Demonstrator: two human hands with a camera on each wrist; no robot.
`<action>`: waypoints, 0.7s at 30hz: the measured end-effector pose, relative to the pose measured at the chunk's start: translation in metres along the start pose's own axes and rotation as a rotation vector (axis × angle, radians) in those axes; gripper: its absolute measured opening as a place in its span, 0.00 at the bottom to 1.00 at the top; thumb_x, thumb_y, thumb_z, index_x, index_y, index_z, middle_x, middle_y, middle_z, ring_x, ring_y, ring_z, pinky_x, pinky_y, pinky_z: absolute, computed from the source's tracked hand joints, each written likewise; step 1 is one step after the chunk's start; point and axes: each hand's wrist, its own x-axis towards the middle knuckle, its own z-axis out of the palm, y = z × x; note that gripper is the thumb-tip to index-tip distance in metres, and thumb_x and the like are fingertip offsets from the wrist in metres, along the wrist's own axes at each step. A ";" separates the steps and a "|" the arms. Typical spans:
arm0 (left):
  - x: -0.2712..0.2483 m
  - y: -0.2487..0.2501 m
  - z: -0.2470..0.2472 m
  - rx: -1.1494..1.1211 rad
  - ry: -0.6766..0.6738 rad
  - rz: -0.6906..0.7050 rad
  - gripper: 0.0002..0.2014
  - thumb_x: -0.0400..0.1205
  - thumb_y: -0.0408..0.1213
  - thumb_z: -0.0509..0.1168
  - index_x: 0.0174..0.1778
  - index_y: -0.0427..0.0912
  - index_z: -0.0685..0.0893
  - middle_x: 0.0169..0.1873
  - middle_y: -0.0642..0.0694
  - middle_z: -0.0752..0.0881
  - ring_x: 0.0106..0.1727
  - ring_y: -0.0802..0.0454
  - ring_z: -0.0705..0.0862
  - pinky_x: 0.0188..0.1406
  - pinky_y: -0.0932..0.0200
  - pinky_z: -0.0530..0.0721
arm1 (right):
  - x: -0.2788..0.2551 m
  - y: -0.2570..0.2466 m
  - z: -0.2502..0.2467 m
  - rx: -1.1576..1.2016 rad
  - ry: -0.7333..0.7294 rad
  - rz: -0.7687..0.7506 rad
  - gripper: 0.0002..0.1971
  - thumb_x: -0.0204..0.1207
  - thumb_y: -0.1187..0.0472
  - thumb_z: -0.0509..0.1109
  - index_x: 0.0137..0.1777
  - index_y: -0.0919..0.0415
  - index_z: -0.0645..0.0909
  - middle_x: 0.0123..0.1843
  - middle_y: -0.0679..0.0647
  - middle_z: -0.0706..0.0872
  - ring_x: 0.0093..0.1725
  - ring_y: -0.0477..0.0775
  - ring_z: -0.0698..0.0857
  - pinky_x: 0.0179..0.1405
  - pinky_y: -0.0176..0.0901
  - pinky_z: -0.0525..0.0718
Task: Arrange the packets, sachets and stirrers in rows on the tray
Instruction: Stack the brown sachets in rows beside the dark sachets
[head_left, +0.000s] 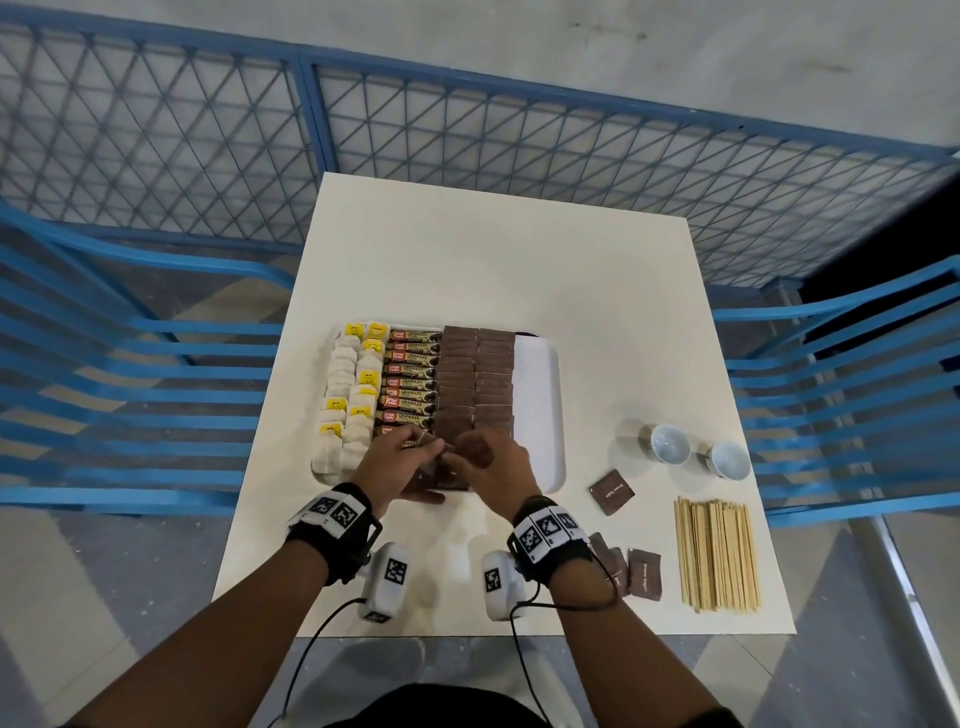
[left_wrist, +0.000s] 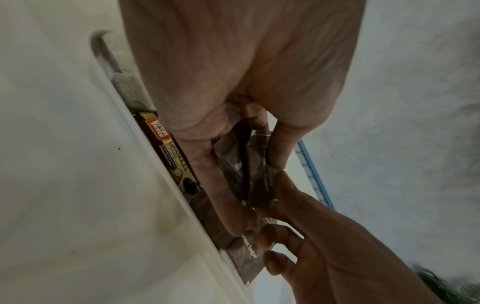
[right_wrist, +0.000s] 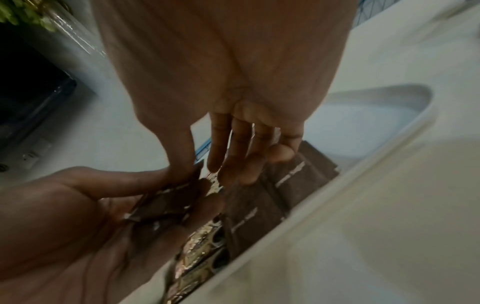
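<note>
A white tray (head_left: 540, 395) holds rows of tea bags (head_left: 343, 374), coffee sticks (head_left: 413, 374) and brown sugar sachets (head_left: 475, 374); its right strip is bare. Both hands meet over the tray's near edge. My left hand (head_left: 423, 449) grips a small stack of brown sachets (left_wrist: 233, 162) between thumb and fingers. My right hand (head_left: 462, 457) pinches the edge of one sachet in that stack (right_wrist: 163, 207) with its thumb, its other fingers hanging fairly straight. Wooden stirrers (head_left: 717, 553) lie bundled at the table's right front.
Loose brown sachets lie on the table right of the tray (head_left: 612, 491) and by my right wrist (head_left: 644, 574). Two small white cups (head_left: 670, 442) (head_left: 730, 460) stand beyond the stirrers. Blue railings surround the white table.
</note>
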 end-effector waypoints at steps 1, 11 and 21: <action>0.000 0.001 0.000 -0.002 -0.001 -0.003 0.06 0.85 0.34 0.71 0.52 0.35 0.84 0.46 0.34 0.89 0.48 0.36 0.91 0.41 0.30 0.91 | 0.002 -0.002 0.001 -0.006 -0.018 -0.006 0.10 0.73 0.50 0.81 0.50 0.52 0.87 0.42 0.40 0.88 0.42 0.34 0.85 0.41 0.23 0.80; -0.002 0.004 -0.001 0.033 0.028 0.066 0.09 0.86 0.42 0.69 0.56 0.42 0.91 0.52 0.35 0.92 0.48 0.37 0.93 0.40 0.28 0.91 | 0.007 0.001 -0.005 0.105 0.052 -0.023 0.05 0.73 0.53 0.80 0.46 0.49 0.88 0.42 0.44 0.91 0.41 0.43 0.90 0.44 0.39 0.89; 0.008 -0.004 -0.007 0.061 0.041 -0.013 0.12 0.87 0.23 0.61 0.62 0.38 0.82 0.45 0.35 0.91 0.40 0.39 0.93 0.35 0.43 0.92 | 0.001 0.046 -0.033 0.023 0.159 0.100 0.07 0.73 0.60 0.80 0.49 0.54 0.87 0.41 0.49 0.90 0.36 0.51 0.86 0.36 0.30 0.80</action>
